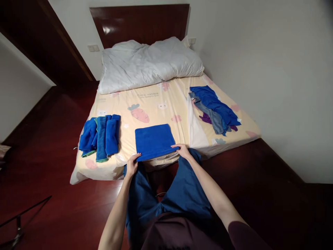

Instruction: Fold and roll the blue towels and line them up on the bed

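A blue towel (154, 140) lies flat as a rectangle at the near edge of the bed. My left hand (132, 164) grips its near left corner, the fingers closed over the edge. At the near right corner my right hand (182, 150) pinches the same towel. Left of it sits a group of rolled blue towels (111, 136), some with green edging. On the right side of the bed is a loose heap of cloths (214, 104) in blue, grey and purple.
The bed (111, 102) wears a pale yellow sheet with carrot prints. A white quilt (151, 62) is bunched below the dark wooden headboard (140, 24). A black metal stand (18, 222) is on the red floor at lower left.
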Available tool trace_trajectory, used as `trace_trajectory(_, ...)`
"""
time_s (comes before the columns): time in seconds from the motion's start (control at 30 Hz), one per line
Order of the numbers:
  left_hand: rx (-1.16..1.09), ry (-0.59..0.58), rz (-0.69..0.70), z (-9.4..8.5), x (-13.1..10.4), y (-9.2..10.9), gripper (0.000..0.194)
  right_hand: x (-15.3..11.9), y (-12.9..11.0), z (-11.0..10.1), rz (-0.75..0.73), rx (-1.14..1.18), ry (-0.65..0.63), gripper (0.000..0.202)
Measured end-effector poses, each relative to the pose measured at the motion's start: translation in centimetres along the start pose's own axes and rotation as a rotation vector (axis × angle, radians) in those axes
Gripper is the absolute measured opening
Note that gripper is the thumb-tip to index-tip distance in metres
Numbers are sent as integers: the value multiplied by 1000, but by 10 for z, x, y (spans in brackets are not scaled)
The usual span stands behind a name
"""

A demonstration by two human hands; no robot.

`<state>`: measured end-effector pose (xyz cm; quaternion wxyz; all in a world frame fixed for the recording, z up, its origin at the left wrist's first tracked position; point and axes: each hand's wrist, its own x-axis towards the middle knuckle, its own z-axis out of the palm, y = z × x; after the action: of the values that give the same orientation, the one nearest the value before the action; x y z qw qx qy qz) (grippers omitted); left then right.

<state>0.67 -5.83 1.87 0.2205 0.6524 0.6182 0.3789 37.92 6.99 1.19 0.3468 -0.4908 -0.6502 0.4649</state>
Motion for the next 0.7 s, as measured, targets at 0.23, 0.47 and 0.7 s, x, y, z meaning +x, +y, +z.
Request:
trace_trajectory(0.23, -28, 28, -50, 2, 6, 1, 47, 0, 4, 0, 18, 12, 6, 57)
trace_trajectory(0.47, -129, 75, -86, 5, 7, 1, 41, -2, 0, 0, -21, 3, 28, 52)
trace_trajectory(0.7, -150, 152, -155, 7, 1, 4, 29, -3, 1, -3, 96, 163, 15, 30)
